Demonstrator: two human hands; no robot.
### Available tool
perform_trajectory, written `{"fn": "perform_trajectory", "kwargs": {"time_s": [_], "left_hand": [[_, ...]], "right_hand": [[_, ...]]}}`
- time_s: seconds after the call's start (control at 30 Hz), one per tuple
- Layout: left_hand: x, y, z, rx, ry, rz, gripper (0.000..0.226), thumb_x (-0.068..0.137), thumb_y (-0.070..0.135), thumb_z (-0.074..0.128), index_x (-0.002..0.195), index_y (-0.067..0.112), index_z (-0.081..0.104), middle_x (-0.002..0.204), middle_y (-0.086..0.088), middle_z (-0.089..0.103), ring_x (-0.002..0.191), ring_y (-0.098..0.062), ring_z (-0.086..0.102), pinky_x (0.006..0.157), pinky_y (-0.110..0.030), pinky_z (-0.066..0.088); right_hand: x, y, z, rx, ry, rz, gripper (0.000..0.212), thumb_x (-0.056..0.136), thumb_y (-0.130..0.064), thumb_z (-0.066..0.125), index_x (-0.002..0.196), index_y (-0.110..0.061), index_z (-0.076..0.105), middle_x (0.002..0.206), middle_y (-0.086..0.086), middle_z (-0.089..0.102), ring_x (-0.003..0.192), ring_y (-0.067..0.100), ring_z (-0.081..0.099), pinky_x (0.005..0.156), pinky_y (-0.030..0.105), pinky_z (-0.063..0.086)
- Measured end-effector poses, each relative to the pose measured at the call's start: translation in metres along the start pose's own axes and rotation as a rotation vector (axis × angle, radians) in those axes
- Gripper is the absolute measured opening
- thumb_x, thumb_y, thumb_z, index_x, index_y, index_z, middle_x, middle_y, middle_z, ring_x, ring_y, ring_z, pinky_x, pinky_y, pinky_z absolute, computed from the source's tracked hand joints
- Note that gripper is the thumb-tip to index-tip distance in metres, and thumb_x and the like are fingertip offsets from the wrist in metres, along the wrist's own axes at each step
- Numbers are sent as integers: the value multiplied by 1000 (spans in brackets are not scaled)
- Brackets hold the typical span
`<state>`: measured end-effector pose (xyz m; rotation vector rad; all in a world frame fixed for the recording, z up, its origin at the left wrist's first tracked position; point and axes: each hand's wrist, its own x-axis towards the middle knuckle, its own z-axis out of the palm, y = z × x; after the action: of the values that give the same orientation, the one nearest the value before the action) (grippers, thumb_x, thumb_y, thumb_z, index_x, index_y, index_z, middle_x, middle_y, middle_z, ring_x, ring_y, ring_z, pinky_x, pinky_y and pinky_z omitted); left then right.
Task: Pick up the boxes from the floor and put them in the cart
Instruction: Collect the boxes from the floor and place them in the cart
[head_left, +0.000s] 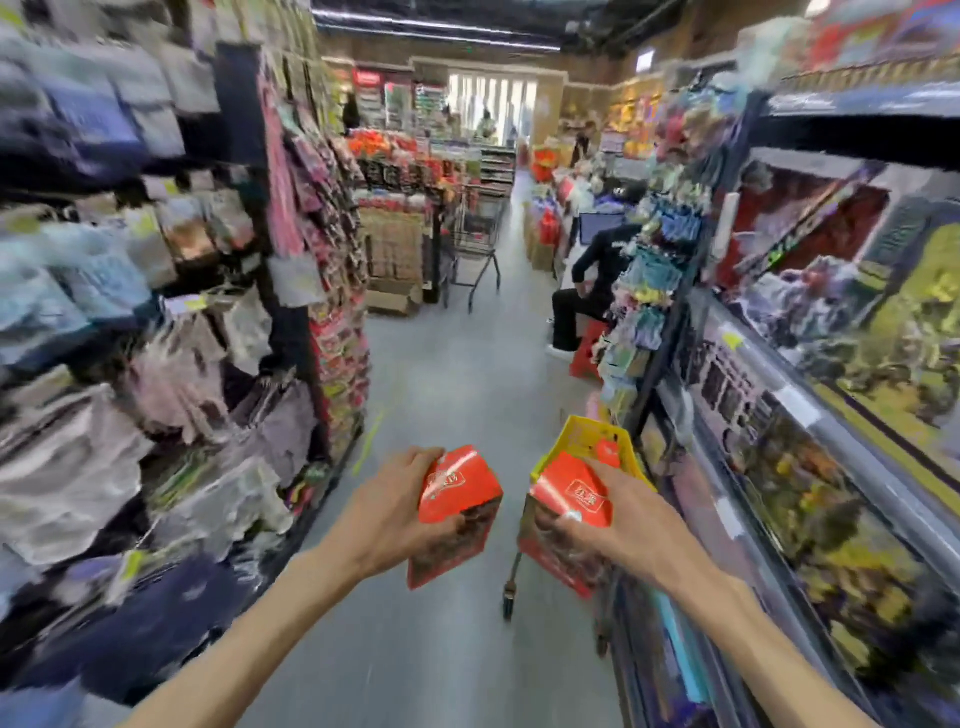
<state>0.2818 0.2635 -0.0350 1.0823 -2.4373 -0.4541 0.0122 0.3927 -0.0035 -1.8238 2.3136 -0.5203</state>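
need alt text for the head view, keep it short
Each hand grips a red box: left hand on the left red box, right hand on the right red box, above a yellow cart in a store aisle.

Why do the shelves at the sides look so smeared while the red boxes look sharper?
Head view: motion blur streaks the side shelves, strongest toward the edges; the wide lens also bows them. The two red boxes, left and right, near the centre, stay fairly crisp, with mild glare on their glossy tops. The far doorway is overexposed.

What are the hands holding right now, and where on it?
Each holds a red box: left hand grips the left box by its side, right hand the right box likewise.
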Motion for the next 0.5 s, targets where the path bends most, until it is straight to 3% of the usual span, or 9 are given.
{"fn": "perform_trajectory", "kwargs": {"time_s": [0.1, 0.27, 0.43, 0.5], "left_hand": [[59, -56, -3, 29, 32, -36, 85, 73, 62, 65, 144, 22, 40, 128, 1, 54, 118, -18, 52, 94, -33, 44], [177, -143, -12, 20, 56, -56, 81, 73, 60, 67, 142, 27, 38, 130, 6, 52, 120, -13, 49, 96, -37, 45], [319, -198, -22, 48, -7, 6, 84, 71, 66, 63, 142, 28, 39, 128, 7, 53, 119, -14, 50, 95, -40, 46], [377, -211, -19, 32, -29, 42, 83, 73, 62, 66, 143, 27, 39, 129, 7, 52, 118, -13, 50, 95, -34, 45]], "right_hand": [[97, -7, 24, -3, -13, -86, 78, 73, -77, 61, 137, -37, 41, 124, -11, 61, 109, 13, 57, 81, 29, 43], [249, -23, 56, 45, -17, -134, 71, 74, -74, 62, 132, -39, 42, 113, -13, 61, 98, 8, 57, 80, 33, 50], [384, -18, 56, 58, 16, -89, 75, 76, -72, 62, 138, -35, 41, 118, -14, 58, 105, 10, 56, 80, 31, 47], [432, -6, 53, 81, 17, -51, 70, 74, -74, 61, 131, -38, 43, 110, -16, 59, 99, 10, 58, 78, 32, 49]]}}
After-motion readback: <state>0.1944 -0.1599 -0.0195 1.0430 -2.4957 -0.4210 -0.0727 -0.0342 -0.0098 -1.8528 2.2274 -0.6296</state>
